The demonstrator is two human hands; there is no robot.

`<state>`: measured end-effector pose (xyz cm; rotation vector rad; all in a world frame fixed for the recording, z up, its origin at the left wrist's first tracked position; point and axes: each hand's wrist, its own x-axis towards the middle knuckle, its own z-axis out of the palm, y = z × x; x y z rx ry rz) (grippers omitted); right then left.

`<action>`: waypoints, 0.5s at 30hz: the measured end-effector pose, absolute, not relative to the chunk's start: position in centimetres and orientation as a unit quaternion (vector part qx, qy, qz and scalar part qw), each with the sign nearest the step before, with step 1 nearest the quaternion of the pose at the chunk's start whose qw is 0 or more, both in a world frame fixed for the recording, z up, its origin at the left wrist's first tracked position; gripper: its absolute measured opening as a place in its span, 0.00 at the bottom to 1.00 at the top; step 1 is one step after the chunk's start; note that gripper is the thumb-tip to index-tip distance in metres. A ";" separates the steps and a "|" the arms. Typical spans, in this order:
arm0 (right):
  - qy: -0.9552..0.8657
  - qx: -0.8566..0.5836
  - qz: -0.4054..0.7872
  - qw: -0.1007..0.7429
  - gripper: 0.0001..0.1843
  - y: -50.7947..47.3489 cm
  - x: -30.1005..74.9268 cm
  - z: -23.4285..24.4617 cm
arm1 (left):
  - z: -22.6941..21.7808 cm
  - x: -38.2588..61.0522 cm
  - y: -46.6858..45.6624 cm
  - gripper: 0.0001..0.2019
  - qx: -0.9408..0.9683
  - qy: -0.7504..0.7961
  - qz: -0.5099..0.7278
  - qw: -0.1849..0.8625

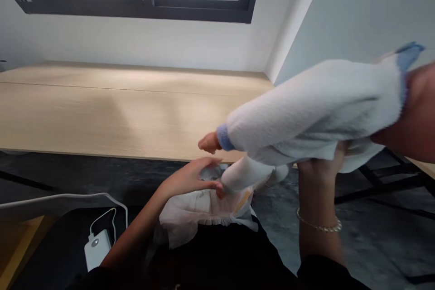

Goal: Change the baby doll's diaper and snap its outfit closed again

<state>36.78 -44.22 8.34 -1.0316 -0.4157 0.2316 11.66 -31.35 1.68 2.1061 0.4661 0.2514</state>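
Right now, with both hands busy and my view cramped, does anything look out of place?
Yes: the white-suited baby doll is tilted sideways, propped up by your right hand instead of lying down, and the diaper beneath your left hand looks crumpled rather than spread flat.

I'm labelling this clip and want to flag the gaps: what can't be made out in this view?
In the head view:
- Right hand: fingers hidden behind the white fleece suit.
- Skin-toned shape beyond the suit's blue-trimmed end: blurred and cut off by the right edge, so its form is unclear.
- Diaper: its upper part is hidden by the left hand and the suit; its lower edge is hidden by dark clothing.
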 end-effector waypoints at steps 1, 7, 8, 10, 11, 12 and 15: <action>-0.206 -0.462 0.102 0.856 0.22 -43.6 36.9 8.3 | 3.3 11.5 -31.5 0.35 0.853 0.191 0.108 0.475; -0.192 -0.494 0.096 0.842 0.25 -38.0 35.9 8.0 | 8.6 13.3 -30.1 0.37 0.844 0.214 0.249 0.424; -0.212 -0.498 0.110 0.834 0.26 -37.0 35.8 8.1 | 8.8 14.1 -29.2 0.38 0.844 0.204 0.273 0.413; -0.255 -0.500 0.136 0.817 0.31 -35.0 35.8 8.4 | 9.0 16.1 -27.0 0.38 0.840 0.195 0.300 0.408; -0.276 -0.504 0.146 0.805 0.34 -34.0 36.0 8.6 | 9.1 17.1 -25.8 0.38 0.836 0.193 0.316 0.405; -0.298 -0.515 0.151 0.789 0.36 -32.9 36.2 8.7 | 9.1 18.1 -24.5 0.39 0.834 0.191 0.331 0.399; -0.366 -0.572 0.147 0.719 0.40 -29.5 37.6 8.7 | 9.1 20.7 -20.6 0.38 0.830 0.202 0.350 0.384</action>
